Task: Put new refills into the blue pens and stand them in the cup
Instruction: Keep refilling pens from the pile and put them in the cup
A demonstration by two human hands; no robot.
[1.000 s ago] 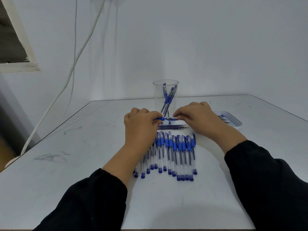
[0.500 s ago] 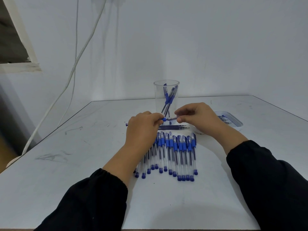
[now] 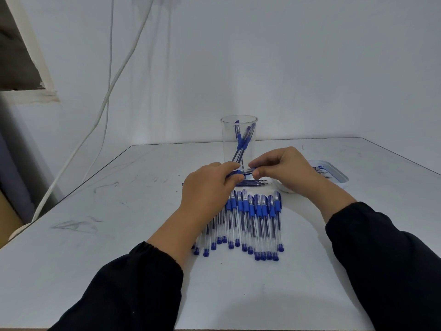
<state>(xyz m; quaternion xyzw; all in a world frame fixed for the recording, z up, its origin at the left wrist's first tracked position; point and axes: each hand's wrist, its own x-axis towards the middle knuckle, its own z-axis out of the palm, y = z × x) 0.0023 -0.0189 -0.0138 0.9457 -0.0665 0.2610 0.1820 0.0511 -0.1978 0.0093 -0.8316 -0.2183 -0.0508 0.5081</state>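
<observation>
The fingertips [image 3: 256,173] of the right hand [image 3: 284,168] and the left hand [image 3: 210,187] both pinch one blue pen [image 3: 241,172], held level in front of the cup [image 3: 238,139]. I judge the pen is being reassembled; next it must be stood in the cup.

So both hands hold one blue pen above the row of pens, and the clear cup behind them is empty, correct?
Not quite: the clear cup is not empty. The head view shows several blue pens standing in it. Both the left hand and right hand do hold one pen.

Black long sleeves [image 3: 133,290] — gathered elastic cuffs, bare hands [image 3: 205,189]
</observation>
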